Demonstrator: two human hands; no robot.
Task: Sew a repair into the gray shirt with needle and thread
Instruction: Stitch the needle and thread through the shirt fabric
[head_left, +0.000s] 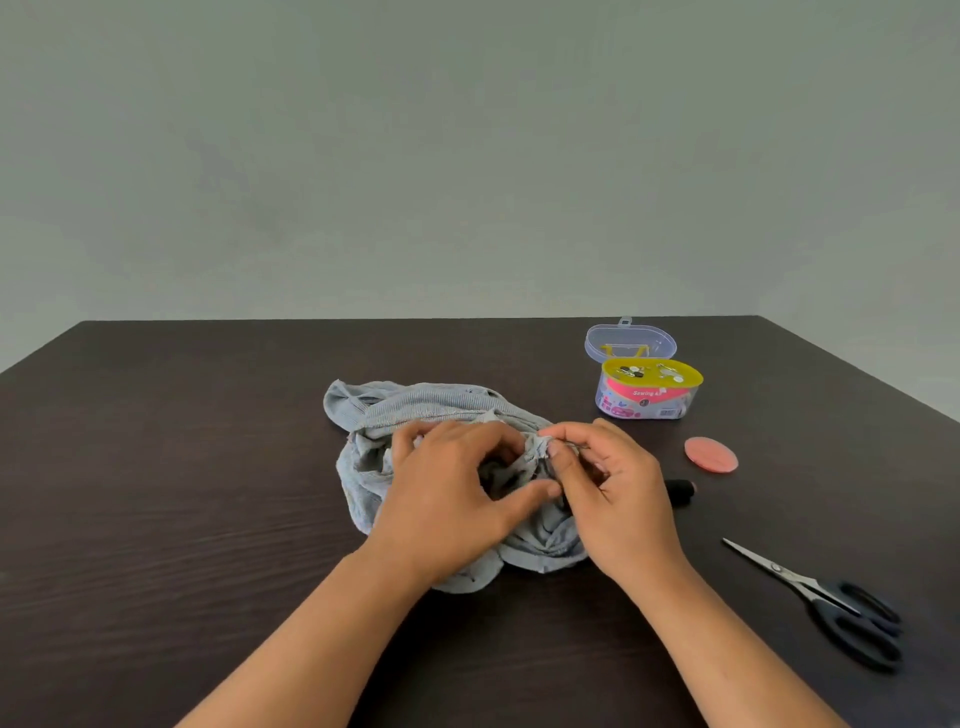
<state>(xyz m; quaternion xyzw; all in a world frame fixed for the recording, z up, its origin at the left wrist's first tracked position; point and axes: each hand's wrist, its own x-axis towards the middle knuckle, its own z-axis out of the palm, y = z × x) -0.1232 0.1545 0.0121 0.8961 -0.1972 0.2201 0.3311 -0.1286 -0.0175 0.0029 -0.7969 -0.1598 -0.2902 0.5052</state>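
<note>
Head view: gray shirt bunched at frame center on table. Left hand grips the fabric; right hand pinches a fold, needle too small to tell. Mid-stitch, prob. Next: pull thread thru w/o puckering.

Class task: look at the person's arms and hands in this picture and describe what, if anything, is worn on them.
Both forearms are bare as far as the picture shows: no sleeves in view. The left hand and right hand wear no gloves, and no rings, watch or bracelets are visible on them or the wrists.
</note>
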